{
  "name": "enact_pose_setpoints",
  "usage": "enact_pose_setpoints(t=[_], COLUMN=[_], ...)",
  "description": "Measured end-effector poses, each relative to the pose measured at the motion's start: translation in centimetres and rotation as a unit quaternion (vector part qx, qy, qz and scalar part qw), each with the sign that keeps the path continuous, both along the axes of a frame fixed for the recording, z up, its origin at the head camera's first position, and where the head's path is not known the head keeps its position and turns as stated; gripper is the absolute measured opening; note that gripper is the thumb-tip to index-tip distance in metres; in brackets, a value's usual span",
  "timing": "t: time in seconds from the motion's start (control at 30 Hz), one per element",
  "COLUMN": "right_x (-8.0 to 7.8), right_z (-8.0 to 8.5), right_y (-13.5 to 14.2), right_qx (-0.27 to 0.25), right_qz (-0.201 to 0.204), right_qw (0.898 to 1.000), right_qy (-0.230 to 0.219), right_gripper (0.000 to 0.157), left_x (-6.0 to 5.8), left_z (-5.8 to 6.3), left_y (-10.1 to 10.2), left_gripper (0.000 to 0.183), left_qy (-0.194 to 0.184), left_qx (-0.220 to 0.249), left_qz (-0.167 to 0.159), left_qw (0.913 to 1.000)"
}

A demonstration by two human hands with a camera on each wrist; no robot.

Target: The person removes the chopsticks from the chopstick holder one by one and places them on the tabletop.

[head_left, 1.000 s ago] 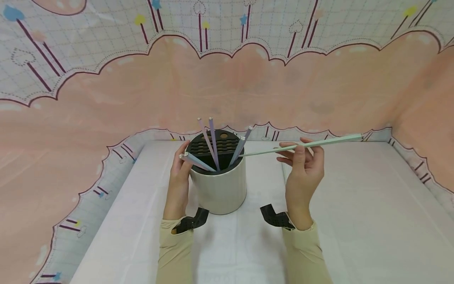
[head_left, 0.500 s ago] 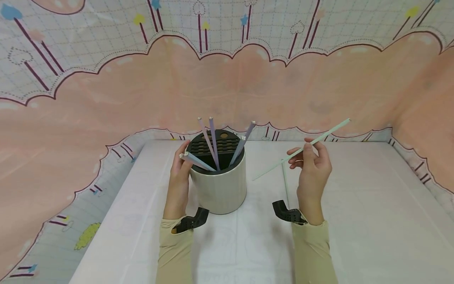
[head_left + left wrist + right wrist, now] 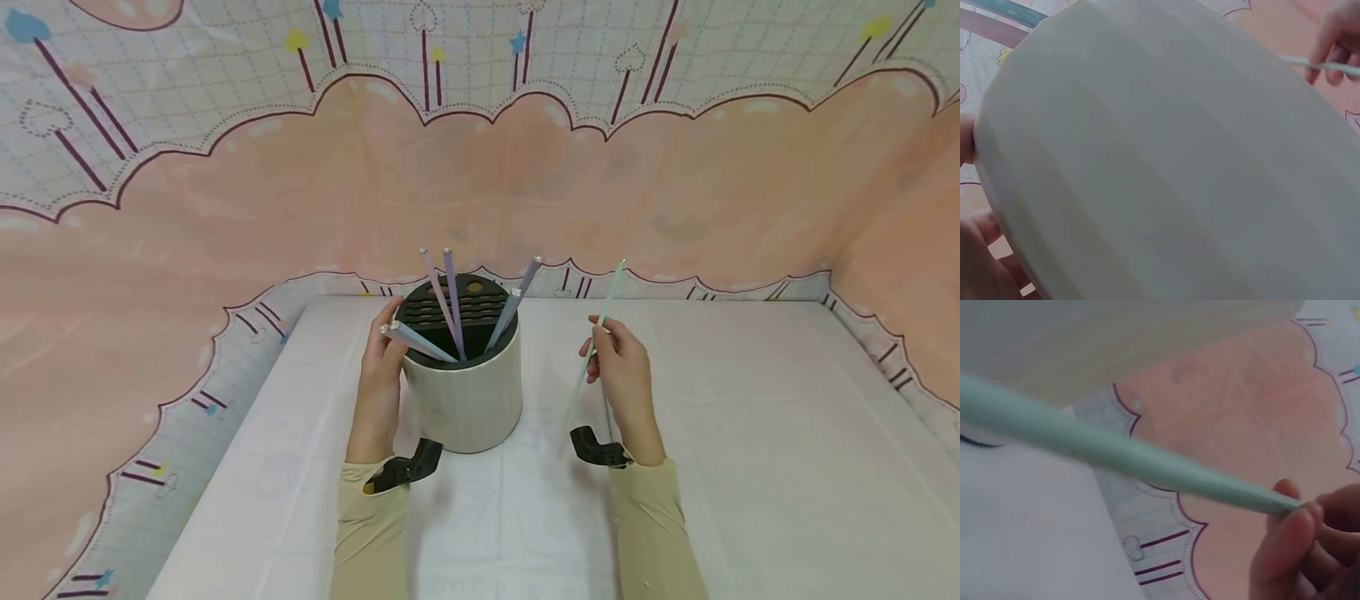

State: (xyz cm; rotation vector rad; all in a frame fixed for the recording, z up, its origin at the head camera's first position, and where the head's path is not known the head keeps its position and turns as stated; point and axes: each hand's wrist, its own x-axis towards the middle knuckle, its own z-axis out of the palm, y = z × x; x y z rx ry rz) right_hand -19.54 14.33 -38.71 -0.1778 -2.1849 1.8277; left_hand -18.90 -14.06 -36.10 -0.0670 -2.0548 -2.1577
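Observation:
A cream ribbed utensil holder with a black top stands upright at the middle of the table. My left hand grips its left side, thumb near the rim. Pink, purple and blue chopsticks lean out of its front opening in different directions. To the right of the holder, my right hand pinches a pale green chopstick between thumb and fingers, steeply slanted in the head view. The right wrist view shows that chopstick close up, running out from the fingertips. Another green chopstick lies on the table, partly hidden by the right hand.
A white cloth covers the table. Behind it hangs a peach patterned curtain, which also runs down the left and right sides. A black strap mount sits on the right wrist, another on the left.
My right hand has drawn the green chopstick away from the holder and turned it from nearly level to steeply slanted. My left hand keeps its grip on the holder.

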Motion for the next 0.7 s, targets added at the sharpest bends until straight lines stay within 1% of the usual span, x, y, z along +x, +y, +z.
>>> enact_pose_setpoints(t=[0.03, 0.1, 0.23, 0.27, 0.4, 0.5, 0.7], right_x=[0.1, 0.0, -0.2, -0.5, -0.8, -0.9, -0.6], right_z=[0.2, -0.2, -1.2, -1.8, -2.7, -3.3, -4.2], right_y=[-0.2, -0.2, -0.3, -0.2, -0.4, -0.3, 0.5], right_qx=[0.010, 0.032, 0.059, 0.061, 0.066, 0.085, 0.146], right_qz=[0.008, 0.024, 0.051, 0.056, 0.079, 0.088, 0.079], right_qw=[1.000, 0.998, 0.992, 0.991, 0.987, 0.983, 0.973], right_qy=[-0.021, -0.054, -0.097, -0.104, -0.126, -0.138, -0.163], right_gripper=[0.030, 0.032, 0.036, 0.035, 0.033, 0.031, 0.030], left_x=[0.0, 0.1, 0.2, 0.2, 0.2, 0.1, 0.1], left_z=[0.0, 0.0, -0.1, -0.1, -0.1, -0.1, -0.2], left_y=[0.0, -0.1, -0.1, -0.2, -0.2, -0.2, -0.2], left_gripper=[0.046, 0.046, 0.045, 0.045, 0.045, 0.045, 0.046], left_qy=[-0.001, -0.002, -0.001, 0.000, 0.001, 0.000, -0.008], left_qx=[-0.002, -0.003, -0.003, -0.002, -0.001, 0.001, -0.006], left_qz=[0.002, 0.003, 0.000, -0.001, -0.001, -0.001, 0.005], left_qw=[1.0000, 1.0000, 1.0000, 1.0000, 1.0000, 1.0000, 0.9999])
